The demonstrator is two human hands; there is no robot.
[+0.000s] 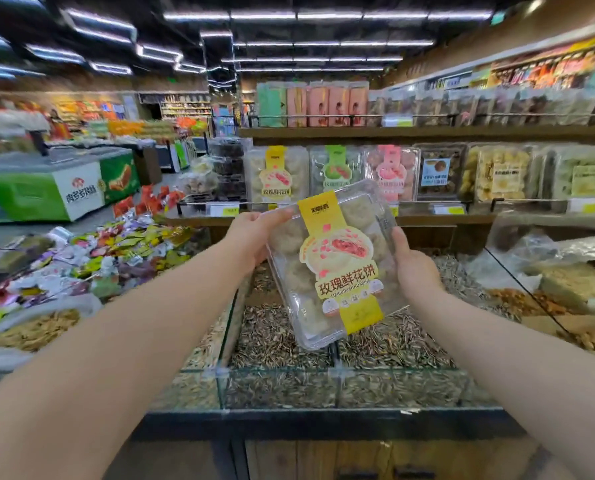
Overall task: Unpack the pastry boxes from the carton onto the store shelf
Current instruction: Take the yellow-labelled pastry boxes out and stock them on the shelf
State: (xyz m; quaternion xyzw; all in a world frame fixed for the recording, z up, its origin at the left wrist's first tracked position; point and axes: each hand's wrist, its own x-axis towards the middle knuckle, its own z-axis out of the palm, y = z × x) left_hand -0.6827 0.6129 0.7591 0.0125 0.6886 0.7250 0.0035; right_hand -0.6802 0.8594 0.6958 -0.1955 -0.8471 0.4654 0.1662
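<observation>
A clear plastic pastry box (337, 268) with a yellow label is held up between both hands over the seed bins, tilted with its top leaning left. My left hand (254, 233) grips its upper left edge. My right hand (413, 268) grips its right side. Beyond it, the wooden store shelf (427, 220) carries a matching yellow-label box (276, 174) standing upright, beside a green-label box (335, 171) and a pink-label box (391, 173). No carton is in view.
Glass-walled bins of sunflower seeds (323, 341) lie directly below the box. Nut bins (531, 303) sit to the right, wrapped candies (109, 258) to the left. An upper shelf (427, 131) holds packaged goods. A green freezer chest (60, 188) stands far left.
</observation>
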